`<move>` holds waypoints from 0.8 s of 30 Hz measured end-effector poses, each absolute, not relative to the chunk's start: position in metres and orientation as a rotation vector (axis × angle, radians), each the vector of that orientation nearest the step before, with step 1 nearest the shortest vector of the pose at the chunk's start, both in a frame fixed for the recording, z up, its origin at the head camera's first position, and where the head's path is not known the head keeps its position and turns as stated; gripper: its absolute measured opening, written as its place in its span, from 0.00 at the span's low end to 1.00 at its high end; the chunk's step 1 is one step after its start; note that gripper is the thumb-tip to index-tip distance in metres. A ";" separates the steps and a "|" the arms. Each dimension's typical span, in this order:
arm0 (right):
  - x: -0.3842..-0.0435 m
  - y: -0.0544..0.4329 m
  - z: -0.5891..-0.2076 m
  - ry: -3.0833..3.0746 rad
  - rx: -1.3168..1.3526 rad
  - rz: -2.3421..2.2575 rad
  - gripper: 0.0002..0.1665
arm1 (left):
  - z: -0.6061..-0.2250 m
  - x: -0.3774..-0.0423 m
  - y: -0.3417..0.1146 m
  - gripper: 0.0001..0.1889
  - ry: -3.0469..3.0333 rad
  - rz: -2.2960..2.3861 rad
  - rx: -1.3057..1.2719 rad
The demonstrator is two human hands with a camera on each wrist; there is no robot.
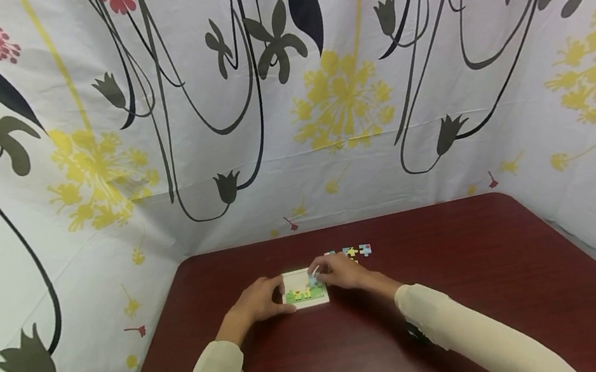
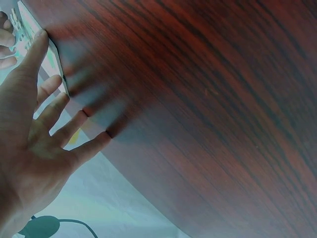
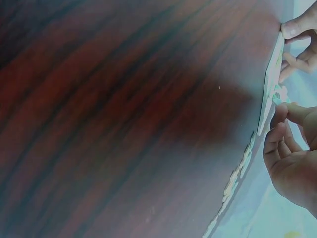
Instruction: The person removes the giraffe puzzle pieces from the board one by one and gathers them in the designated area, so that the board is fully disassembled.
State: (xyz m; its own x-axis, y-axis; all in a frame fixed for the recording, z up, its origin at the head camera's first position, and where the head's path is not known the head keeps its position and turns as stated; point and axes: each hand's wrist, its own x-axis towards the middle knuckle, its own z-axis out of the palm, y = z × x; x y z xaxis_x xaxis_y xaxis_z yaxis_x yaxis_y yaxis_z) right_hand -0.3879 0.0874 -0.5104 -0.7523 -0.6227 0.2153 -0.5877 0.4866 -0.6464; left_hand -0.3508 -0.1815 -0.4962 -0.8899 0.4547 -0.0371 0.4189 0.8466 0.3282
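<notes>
A white puzzle tray (image 1: 311, 304) lies on the table, with green and yellow pieces fitted along its near side and bare white behind them. My left hand (image 1: 260, 299) holds the tray at its left end, thumb on the near edge and fingers toward the far corner. In the left wrist view the outer fingers (image 2: 94, 146) spread down to the tabletop. Over the tray's right side, my right hand (image 1: 341, 271) pinches a light blue puzzle piece (image 3: 279, 94) between thumb and forefinger. The other right fingers are curled in.
Loose jigsaw pieces (image 1: 365, 250) lie just beyond the right hand, some partly hidden by it. The dark red wooden table (image 1: 324, 362) has its far edge close behind them. A white flowered cloth (image 1: 208, 128) hangs behind and at both sides.
</notes>
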 end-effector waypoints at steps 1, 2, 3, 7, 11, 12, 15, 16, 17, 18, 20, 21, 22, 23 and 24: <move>-0.388 0.089 -0.509 2.661 -1.087 -1.142 0.12 | -0.496 -0.351 -0.181 0.22 2.913 0.478 0.695; -0.389 0.091 -0.508 2.657 -1.088 -1.148 0.12 | -0.496 -0.350 -0.181 0.22 2.916 0.480 0.696; -0.389 0.093 -0.507 2.658 -1.089 -1.152 0.12 | -0.495 -0.350 -0.181 0.22 2.917 0.481 0.698; -0.390 0.105 -0.503 2.669 -1.061 -1.161 0.12 | -0.495 -0.348 -0.181 0.22 2.913 0.501 0.703; -0.392 0.120 -0.501 2.703 -1.016 -1.144 0.12 | -0.494 -0.347 -0.181 0.22 2.915 0.503 0.707; -0.392 0.124 -0.500 2.717 -1.008 -1.131 0.12 | -0.494 -0.347 -0.181 0.22 2.915 0.499 0.705; -0.394 0.136 -0.499 2.749 -0.988 -1.113 0.12 | -0.494 -0.347 -0.181 0.22 2.918 0.493 0.693; -0.395 0.140 -0.498 2.753 -0.994 -1.117 0.12 | -0.494 -0.347 -0.181 0.22 2.919 0.492 0.690; -0.395 0.144 -0.497 2.760 -0.992 -1.116 0.12 | -0.494 -0.347 -0.181 0.22 2.920 0.491 0.687; -0.395 0.149 -0.497 2.766 -0.991 -1.113 0.12 | -0.494 -0.347 -0.181 0.22 2.923 0.487 0.686; -0.396 0.157 -0.496 2.770 -1.000 -1.126 0.12 | -0.495 -0.348 -0.180 0.22 2.928 0.485 0.686; -0.397 0.161 -0.495 2.778 -0.999 -1.118 0.12 | -0.494 -0.348 -0.180 0.22 2.930 0.484 0.684; -0.397 0.165 -0.496 2.788 -0.994 -1.111 0.12 | -0.494 -0.348 -0.180 0.22 2.931 0.485 0.681; -0.397 0.168 -0.496 2.796 -0.986 -1.103 0.12 | -0.494 -0.348 -0.180 0.22 2.932 0.483 0.678; -0.397 0.172 -0.496 2.809 -0.983 -1.093 0.12 | -0.494 -0.348 -0.180 0.22 2.931 0.484 0.677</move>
